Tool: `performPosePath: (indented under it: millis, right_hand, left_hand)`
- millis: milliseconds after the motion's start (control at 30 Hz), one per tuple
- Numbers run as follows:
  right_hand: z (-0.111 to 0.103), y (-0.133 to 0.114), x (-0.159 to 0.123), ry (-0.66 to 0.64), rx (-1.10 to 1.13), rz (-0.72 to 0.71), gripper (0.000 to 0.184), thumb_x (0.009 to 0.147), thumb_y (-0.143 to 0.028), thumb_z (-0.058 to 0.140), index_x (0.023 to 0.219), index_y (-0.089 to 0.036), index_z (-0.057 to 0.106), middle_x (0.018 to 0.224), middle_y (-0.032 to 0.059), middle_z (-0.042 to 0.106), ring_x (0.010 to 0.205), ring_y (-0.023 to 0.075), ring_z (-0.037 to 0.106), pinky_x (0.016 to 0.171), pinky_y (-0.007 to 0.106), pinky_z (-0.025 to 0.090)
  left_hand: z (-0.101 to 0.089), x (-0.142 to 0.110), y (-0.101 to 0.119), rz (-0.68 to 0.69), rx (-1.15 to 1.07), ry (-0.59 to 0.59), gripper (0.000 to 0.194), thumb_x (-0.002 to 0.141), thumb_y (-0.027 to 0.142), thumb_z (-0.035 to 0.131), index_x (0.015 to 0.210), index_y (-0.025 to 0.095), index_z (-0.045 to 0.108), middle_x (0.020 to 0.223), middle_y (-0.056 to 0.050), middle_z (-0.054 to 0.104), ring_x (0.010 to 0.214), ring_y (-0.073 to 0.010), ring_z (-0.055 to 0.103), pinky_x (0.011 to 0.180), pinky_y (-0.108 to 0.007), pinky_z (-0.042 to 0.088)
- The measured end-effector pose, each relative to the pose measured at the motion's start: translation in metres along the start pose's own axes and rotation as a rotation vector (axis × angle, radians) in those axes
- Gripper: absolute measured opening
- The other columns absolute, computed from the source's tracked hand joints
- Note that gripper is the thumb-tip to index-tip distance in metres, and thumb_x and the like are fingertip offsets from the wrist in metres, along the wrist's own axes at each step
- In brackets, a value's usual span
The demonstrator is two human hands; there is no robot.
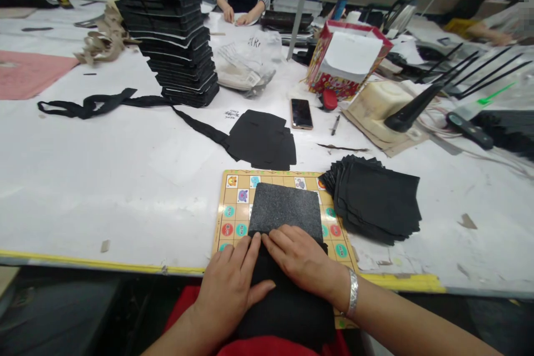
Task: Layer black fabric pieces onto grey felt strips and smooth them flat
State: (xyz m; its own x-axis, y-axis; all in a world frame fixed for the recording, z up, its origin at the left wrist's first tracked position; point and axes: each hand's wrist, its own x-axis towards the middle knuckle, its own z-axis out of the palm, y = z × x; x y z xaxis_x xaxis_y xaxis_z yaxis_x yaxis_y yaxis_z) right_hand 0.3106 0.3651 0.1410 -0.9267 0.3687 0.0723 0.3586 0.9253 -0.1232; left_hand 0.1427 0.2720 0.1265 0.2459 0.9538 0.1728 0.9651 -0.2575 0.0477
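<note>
A grey speckled panel (287, 208) lies on a patterned board (242, 213), just beyond both hands, its visible part wider side to side. Left hand (229, 273) and right hand (303, 260) meet at its near edge, fingers outstretched, clasping nothing visible.

Speckled dark-grey rectangular panel (286, 210): matt, rough-looking
Silver metal band bracelet (353, 292): shiny
Black squarish stacked sheets (380, 197): matt, possibly cloth

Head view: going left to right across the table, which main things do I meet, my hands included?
Pink sheet → tall black stack → left hand → right hand → fanned black pile → small tan scrap.
</note>
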Motion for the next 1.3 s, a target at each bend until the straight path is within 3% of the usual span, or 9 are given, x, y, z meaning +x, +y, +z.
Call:
performPosePath:
  millis: [100,267,400,533,733,933,1133,1300]
  right_hand:
    - [-0.001,-0.001,0.0,-0.012,-0.014,0.0,0.027,0.09,-0.014,0.04,0.112,-0.008,0.054,0.09,0.0091,0.056,0.079,0.0208,0.046,0.066,0.033,0.039]
    - [0.001,-0.001,0.003,0.001,-0.024,-0.005,0.026,0.089,-0.013,0.042,0.112,-0.008,0.054,0.088,0.0087,0.055,0.079,0.0201,0.046,0.065,0.032,0.038]
    - [0.003,0.002,0.0,0.027,0.01,0.006,0.024,0.09,-0.016,0.043,0.11,-0.01,0.055,0.088,0.0086,0.056,0.079,0.0199,0.046,0.066,0.032,0.04]
    - [0.001,0.017,-0.026,0.078,0.073,0.027,0.025,0.092,-0.014,0.04,0.111,-0.012,0.056,0.089,0.0083,0.057,0.079,0.0185,0.047,0.069,0.031,0.043]
    - [-0.004,0.035,-0.071,0.148,0.09,0.043,0.03,0.094,-0.012,0.033,0.114,-0.011,0.055,0.09,0.0095,0.058,0.081,0.017,0.048,0.073,0.03,0.045]
    - [-0.008,0.035,-0.073,0.1,0.044,0.032,0.031,0.094,-0.012,0.031,0.115,-0.009,0.055,0.089,0.0102,0.058,0.081,0.0181,0.049,0.073,0.032,0.046]
    - [-0.01,0.034,-0.07,0.003,-0.025,-0.005,0.031,0.093,-0.012,0.035,0.118,-0.008,0.052,0.087,0.009,0.058,0.076,0.0183,0.049,0.07,0.033,0.046]
    - [-0.015,0.04,-0.094,-0.007,-0.038,0.013,0.032,0.093,-0.012,0.034,0.119,-0.007,0.052,0.089,0.0099,0.058,0.079,0.0186,0.05,0.073,0.034,0.046]
  left_hand:
    - [-0.001,0.003,-0.005,-0.03,0.013,-0.005,0.059,0.081,0.054,0.05,0.123,0.013,0.05,0.112,-0.013,0.059,0.092,-0.0233,0.056,0.076,-0.035,0.047]
    - [-0.006,0.0,-0.024,-0.072,0.103,0.138,0.047,0.082,0.048,0.052,0.111,0.012,0.057,0.111,-0.017,0.057,0.093,-0.0261,0.056,0.075,-0.037,0.047]
    - [0.0,0.001,-0.013,0.084,0.011,0.25,0.042,0.086,0.042,0.047,0.109,0.008,0.056,0.109,-0.016,0.06,0.101,-0.027,0.054,0.084,-0.04,0.045]
    - [0.008,0.004,0.002,0.158,-0.012,0.179,0.039,0.086,0.038,0.047,0.108,0.008,0.057,0.11,-0.015,0.061,0.101,-0.0263,0.055,0.087,-0.039,0.043]
    - [0.005,0.008,-0.001,0.223,0.033,0.173,0.04,0.085,0.039,0.05,0.106,0.006,0.059,0.105,-0.015,0.062,0.097,-0.0264,0.056,0.087,-0.04,0.043]
    - [-0.006,0.016,0.011,0.233,0.201,0.021,0.057,0.081,0.048,0.053,0.125,0.012,0.051,0.102,-0.013,0.062,0.094,-0.0274,0.056,0.082,-0.039,0.045]
    - [-0.017,0.028,0.023,0.283,0.337,-0.135,0.065,0.078,0.058,0.05,0.129,0.018,0.047,0.094,-0.014,0.059,0.083,-0.0282,0.056,0.066,-0.037,0.046]
    - [-0.021,0.035,0.025,0.285,0.348,-0.242,0.067,0.079,0.061,0.046,0.133,0.021,0.042,0.089,-0.011,0.057,0.075,-0.0249,0.055,0.062,-0.036,0.045]
